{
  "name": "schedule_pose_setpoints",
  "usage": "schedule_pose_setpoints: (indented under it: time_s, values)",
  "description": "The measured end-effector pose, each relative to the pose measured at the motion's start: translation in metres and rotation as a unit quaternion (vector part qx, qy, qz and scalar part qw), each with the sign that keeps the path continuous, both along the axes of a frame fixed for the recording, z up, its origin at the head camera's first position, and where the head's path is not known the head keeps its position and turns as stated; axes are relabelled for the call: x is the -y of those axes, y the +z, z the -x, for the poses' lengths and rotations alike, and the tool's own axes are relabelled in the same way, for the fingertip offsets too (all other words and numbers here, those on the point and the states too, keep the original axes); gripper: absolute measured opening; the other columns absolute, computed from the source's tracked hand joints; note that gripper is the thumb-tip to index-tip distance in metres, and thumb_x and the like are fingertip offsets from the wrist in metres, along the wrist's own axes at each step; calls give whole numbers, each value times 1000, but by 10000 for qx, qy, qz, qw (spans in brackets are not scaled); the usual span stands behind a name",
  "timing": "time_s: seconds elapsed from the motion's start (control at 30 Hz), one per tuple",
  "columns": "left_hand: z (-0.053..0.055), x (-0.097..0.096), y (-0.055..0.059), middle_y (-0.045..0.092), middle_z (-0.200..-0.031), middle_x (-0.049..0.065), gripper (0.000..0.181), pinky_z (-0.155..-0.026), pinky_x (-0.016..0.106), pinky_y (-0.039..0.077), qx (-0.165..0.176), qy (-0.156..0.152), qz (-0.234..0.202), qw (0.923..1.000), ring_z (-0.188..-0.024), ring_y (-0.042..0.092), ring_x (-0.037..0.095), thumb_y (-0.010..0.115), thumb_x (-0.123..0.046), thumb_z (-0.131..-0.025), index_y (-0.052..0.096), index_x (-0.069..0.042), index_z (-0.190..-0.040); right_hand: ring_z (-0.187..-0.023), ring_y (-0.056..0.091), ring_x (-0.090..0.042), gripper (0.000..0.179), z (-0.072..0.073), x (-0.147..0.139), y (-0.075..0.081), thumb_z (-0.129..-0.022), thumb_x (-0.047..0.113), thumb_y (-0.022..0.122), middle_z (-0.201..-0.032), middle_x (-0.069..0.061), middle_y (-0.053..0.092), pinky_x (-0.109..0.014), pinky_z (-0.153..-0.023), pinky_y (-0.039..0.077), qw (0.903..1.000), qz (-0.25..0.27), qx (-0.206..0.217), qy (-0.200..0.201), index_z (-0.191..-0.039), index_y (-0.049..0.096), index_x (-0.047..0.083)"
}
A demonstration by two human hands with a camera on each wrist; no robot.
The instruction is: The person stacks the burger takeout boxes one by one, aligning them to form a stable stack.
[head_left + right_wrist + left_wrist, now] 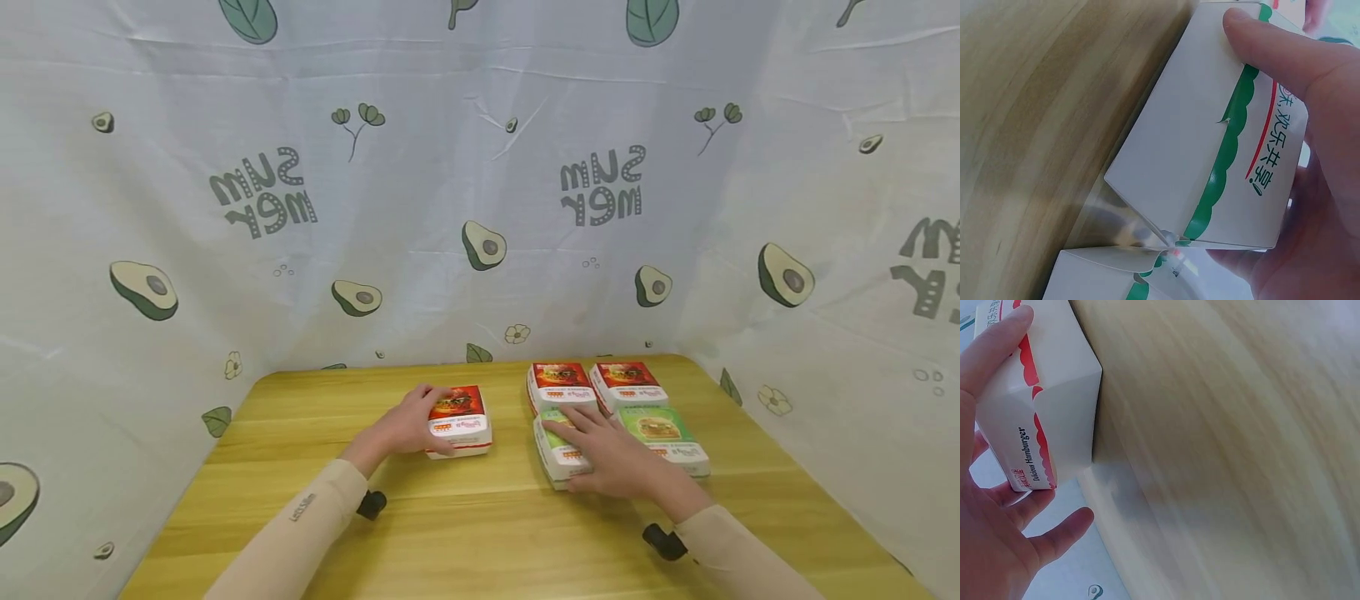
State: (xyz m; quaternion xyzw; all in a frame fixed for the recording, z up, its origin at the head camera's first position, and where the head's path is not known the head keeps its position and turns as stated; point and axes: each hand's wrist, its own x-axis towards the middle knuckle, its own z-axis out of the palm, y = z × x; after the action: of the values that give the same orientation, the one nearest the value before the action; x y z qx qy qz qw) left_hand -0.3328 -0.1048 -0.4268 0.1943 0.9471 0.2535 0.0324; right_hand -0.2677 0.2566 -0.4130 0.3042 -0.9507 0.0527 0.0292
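My left hand (405, 427) grips a red-topped hamburger box (468, 429) from its left side, left of the other boxes on the table. In the left wrist view the thumb lies on one white wall of this hamburger box (1063, 362), and some fingers reach round its far side. My right hand (615, 454) holds a green-topped hamburger box (557, 454), its fingers over the top. Seen from the right wrist, the thumb presses the white wall of that green-trimmed box (1172, 137). A second green-topped box (663, 429) is beside it, partly behind the hand.
Two red-topped hamburger boxes (561, 379) stand side by side behind the green ones. Everything rests on a wooden table (480, 533). A white curtain with avocado prints (420, 200) hangs along the table's back and sides.
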Motion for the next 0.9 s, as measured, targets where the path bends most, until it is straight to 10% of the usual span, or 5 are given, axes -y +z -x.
schedule_pose_setpoints:
  time_s: [0.9]
  values:
    - [-1, 15, -6, 29, -153, 8, 99, -105, 54, 42, 310, -129, -537, 9980, -127, 45, 31, 91, -43, -71, 37, -32, -152, -147, 28, -40, 92, 2, 10, 0, -79, 48, 84, -165, -11, 28, -67, -104, 39, 9996, 227, 83, 170, -156, 37, 30]
